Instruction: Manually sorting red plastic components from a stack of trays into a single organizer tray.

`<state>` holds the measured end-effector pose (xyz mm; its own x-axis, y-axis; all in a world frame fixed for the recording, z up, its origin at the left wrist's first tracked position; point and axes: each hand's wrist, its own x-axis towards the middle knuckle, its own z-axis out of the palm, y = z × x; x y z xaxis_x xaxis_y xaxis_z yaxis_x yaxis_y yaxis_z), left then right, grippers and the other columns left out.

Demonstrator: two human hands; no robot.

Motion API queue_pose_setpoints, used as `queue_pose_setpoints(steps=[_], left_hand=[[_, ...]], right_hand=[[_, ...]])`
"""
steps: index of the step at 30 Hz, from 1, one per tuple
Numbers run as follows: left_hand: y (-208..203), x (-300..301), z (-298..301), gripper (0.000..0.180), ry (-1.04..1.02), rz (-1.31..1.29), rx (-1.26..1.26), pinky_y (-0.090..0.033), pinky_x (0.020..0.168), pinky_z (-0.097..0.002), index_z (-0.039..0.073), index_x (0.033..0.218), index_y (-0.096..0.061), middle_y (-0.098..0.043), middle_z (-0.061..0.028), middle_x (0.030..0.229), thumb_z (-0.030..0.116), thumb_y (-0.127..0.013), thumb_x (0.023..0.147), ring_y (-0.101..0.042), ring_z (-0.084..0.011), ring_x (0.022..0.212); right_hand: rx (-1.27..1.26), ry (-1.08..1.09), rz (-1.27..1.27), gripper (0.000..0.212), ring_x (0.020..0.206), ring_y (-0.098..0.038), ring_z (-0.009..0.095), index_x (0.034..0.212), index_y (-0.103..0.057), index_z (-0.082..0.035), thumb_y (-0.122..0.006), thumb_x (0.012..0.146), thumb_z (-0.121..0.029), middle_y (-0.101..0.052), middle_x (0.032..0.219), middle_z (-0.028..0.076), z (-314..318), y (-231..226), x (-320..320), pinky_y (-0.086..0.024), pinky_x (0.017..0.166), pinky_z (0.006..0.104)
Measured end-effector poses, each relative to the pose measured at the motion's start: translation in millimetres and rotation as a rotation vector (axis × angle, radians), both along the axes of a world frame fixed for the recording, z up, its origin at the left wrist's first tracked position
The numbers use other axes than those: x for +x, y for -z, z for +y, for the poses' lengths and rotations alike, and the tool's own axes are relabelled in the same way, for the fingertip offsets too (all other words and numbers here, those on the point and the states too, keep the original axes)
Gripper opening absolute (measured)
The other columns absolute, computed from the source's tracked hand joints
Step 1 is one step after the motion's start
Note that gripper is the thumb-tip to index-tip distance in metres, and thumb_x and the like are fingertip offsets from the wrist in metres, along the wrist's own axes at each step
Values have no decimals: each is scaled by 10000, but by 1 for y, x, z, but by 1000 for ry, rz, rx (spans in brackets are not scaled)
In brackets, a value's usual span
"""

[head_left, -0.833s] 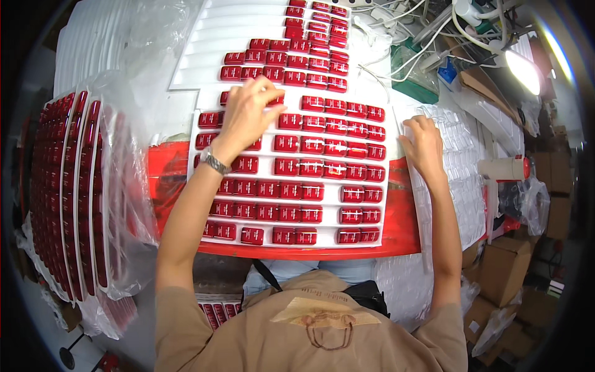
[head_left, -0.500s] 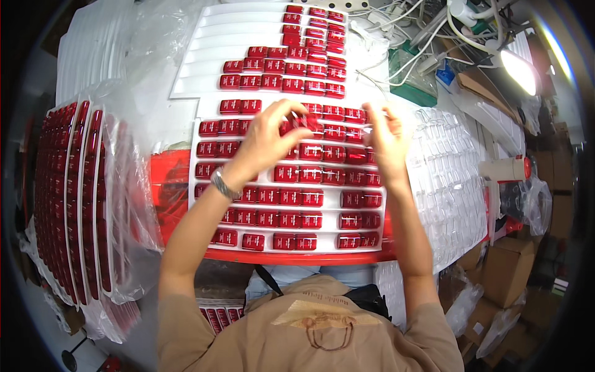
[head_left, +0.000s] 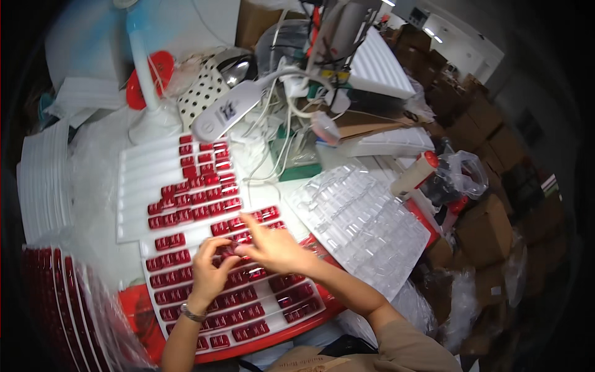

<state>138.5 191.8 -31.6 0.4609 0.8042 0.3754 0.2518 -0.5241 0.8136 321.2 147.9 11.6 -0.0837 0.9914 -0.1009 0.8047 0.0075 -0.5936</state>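
My left hand is curled, with its thumb and fingers pinching a small glossy red case. From the right, my right hand reaches over to it. Its index finger is stretched out and apart from the thumb, whose tip is at the case; the other fingers are partly hidden. Below both hands lies a white ridged tray with rows of similar red cases and some gaps between them. A second white ridged tray adjoins it at the far side, partly filled with red cases.
A clear plastic tray lies on the right. White trays stand stacked at the far left, with upright trays of red cases nearer. A desk lamp, cables and a green box crowd the back. Cardboard boxes stand at right.
The view has swung toward the right and the back. My right hand has come across to my left hand; before, the two were apart. The left hand still pinches a red case.
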Motion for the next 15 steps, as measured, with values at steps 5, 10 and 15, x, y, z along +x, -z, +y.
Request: queue_pose_setpoints(steps=[5, 10, 15], left_hand=[[-1, -21, 54, 286, -139, 322, 205, -464, 721, -356, -33, 911, -601, -511, -124, 921, -21, -737, 659, -544, -271, 842], [18, -21, 68, 322, -22, 378, 145, -467, 759, -335, -52, 965, -607, -537, -125, 911, 33, -744, 687, -556, -267, 872], [20, -64, 89, 314, -169, 362, 333, -441, 843, -408, 16, 985, -652, -574, -138, 981, 54, -689, 676, -528, -315, 944]], right_hand=[[350, 399, -612, 400, 938, -550, 312, 1103, -566, -6, -631, 811, -273, -584, 975, 158, -1, 38, 108, -438, 766, 466], [358, 312, -702, 189, 971, -532, 273, 810, -656, -26, -655, 753, -206, -593, 952, 114, -2, 67, 121, -437, 763, 425], [384, 444, 309, 122, 637, -540, 114, 915, -587, -12, -602, 804, -62, -571, 728, 28, 4, 63, 120, -431, 582, 260]])
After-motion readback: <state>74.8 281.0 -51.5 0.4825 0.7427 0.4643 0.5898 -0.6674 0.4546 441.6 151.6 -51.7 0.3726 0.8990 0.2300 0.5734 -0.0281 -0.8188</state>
